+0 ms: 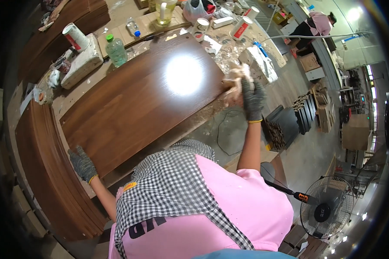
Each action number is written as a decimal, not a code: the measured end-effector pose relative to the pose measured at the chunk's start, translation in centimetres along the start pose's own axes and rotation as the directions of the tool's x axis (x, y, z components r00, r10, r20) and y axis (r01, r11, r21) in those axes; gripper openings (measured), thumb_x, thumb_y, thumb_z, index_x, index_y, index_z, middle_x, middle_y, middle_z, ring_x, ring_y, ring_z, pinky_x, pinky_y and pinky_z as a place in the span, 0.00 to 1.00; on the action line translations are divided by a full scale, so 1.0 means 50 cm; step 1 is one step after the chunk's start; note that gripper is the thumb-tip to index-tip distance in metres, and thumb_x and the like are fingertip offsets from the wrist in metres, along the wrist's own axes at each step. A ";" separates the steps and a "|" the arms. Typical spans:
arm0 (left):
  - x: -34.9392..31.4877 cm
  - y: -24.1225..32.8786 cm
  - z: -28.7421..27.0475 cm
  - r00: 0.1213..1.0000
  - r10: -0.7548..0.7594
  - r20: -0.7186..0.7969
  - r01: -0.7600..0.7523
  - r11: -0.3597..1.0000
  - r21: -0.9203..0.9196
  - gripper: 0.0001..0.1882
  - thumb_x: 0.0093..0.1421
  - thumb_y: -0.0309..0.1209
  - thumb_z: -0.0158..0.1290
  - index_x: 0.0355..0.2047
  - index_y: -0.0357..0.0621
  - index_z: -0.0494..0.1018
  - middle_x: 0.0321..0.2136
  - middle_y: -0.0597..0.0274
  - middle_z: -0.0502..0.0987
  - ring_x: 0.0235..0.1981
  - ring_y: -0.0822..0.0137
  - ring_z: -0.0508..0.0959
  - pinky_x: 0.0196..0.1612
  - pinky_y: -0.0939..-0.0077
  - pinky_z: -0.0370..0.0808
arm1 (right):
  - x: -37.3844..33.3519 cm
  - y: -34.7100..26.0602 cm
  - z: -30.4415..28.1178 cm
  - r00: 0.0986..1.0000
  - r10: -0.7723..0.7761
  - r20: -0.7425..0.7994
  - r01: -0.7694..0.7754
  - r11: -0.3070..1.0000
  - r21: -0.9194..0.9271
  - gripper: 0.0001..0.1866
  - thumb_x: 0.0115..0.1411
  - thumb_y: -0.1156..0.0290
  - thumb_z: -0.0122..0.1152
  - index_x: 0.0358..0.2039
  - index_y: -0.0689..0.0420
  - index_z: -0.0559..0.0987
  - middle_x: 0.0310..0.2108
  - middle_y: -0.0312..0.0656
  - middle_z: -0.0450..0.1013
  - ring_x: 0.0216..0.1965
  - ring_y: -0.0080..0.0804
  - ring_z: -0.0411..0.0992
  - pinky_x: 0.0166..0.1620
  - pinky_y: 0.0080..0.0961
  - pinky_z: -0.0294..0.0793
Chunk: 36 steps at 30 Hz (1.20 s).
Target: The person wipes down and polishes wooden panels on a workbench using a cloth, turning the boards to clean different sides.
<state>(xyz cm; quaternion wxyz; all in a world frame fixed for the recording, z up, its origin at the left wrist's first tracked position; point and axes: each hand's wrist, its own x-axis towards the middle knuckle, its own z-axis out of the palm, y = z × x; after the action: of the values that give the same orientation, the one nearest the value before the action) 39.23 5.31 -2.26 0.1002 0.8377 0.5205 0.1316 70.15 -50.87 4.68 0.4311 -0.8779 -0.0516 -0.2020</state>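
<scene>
A brown wood-grain panel (129,103) lies aslant on the workbench in front of me, with a bright glare on its upper right part. My left hand (82,164), in a dark grey knit glove, rests with fingers stretched out at the panel's lower left end, beside a stack of similar panels (52,172). At the panel's right end, my right hand (253,100), gloved the same way, is closed on a pale crumpled rag (235,88). The rag is blurred and reaches the panel's corner edge.
A green-capped bottle (116,51), a small blue-capped bottle (133,27) and a yellowish jug (164,12) stand beyond the panel. Several paper-wrapped cans, one a white can (241,28), are scattered there. A standing fan (325,207) is at lower right; another person (315,26) bends over far right.
</scene>
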 end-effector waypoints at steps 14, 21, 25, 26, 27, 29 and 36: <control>-0.004 -0.004 -0.007 1.000 -0.005 -0.015 0.005 1.000 0.008 0.37 0.72 0.52 0.43 0.68 0.33 0.60 0.65 0.37 0.65 0.67 0.44 0.65 0.68 0.58 0.63 | 0.117 0.124 0.196 0.868 -0.121 0.481 0.306 0.894 -0.327 0.19 0.68 0.64 0.51 0.56 0.55 0.77 0.54 0.56 0.73 0.51 0.52 0.72 0.54 0.44 0.70; 0.031 -0.049 0.001 0.992 -0.105 0.072 0.120 0.958 -0.262 0.31 0.72 0.48 0.43 0.64 0.34 0.66 0.60 0.39 0.72 0.62 0.44 0.71 0.65 0.59 0.67 | 0.306 0.076 0.168 0.897 -0.305 0.318 0.310 0.950 0.038 0.25 0.64 0.60 0.60 0.58 0.60 0.74 0.50 0.53 0.75 0.52 0.46 0.74 0.53 0.39 0.73; 0.037 -0.096 0.042 0.996 -0.091 -0.022 0.082 0.959 -0.270 0.27 0.73 0.45 0.42 0.59 0.34 0.73 0.58 0.42 0.75 0.60 0.47 0.74 0.64 0.61 0.68 | 0.131 -0.114 0.461 0.752 -0.063 0.657 0.615 0.426 -0.664 0.44 0.59 0.60 0.63 0.73 0.49 0.56 0.70 0.53 0.56 0.70 0.56 0.55 0.67 0.46 0.61; 0.033 -0.083 0.036 0.988 -0.154 -0.002 0.146 0.938 -0.315 0.27 0.73 0.46 0.42 0.59 0.34 0.72 0.57 0.42 0.75 0.60 0.47 0.74 0.63 0.61 0.68 | 0.070 -0.133 0.520 0.717 -0.316 0.622 0.694 0.415 -0.589 0.41 0.62 0.59 0.59 0.74 0.48 0.56 0.72 0.56 0.51 0.73 0.61 0.48 0.71 0.54 0.51; 0.034 -0.079 0.026 0.974 -0.228 0.008 0.216 0.910 -0.354 0.28 0.73 0.46 0.42 0.59 0.34 0.72 0.57 0.42 0.75 0.59 0.47 0.74 0.63 0.61 0.69 | 0.021 -0.202 0.569 0.664 -0.391 0.638 0.667 0.694 -0.270 0.41 0.63 0.57 0.58 0.74 0.50 0.55 0.74 0.58 0.47 0.74 0.64 0.43 0.71 0.60 0.45; 0.037 -0.055 0.021 0.978 -0.207 0.038 0.207 0.921 -0.329 0.28 0.74 0.46 0.41 0.59 0.33 0.72 0.57 0.42 0.76 0.58 0.46 0.75 0.62 0.60 0.70 | -0.111 -0.281 0.722 0.752 -0.220 0.621 0.155 0.975 0.158 0.31 0.66 0.57 0.49 0.68 0.52 0.65 0.73 0.54 0.47 0.74 0.62 0.42 0.73 0.55 0.41; -0.010 -0.074 0.017 0.987 -0.121 -0.101 0.077 0.929 -0.362 0.32 0.74 0.49 0.39 0.67 0.37 0.62 0.63 0.36 0.67 0.61 0.38 0.68 0.64 0.52 0.66 | -0.449 -0.671 0.760 0.045 -0.858 0.511 0.523 0.457 0.720 0.21 0.59 0.61 0.57 0.52 0.52 0.80 0.58 0.50 0.69 0.66 0.57 0.60 0.67 0.65 0.51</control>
<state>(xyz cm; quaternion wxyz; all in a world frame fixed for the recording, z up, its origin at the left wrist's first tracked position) 36.14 6.47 -4.23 0.2250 0.7687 0.5346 0.2696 52.58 1.43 -0.35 0.3299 -0.6145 -0.7121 0.0810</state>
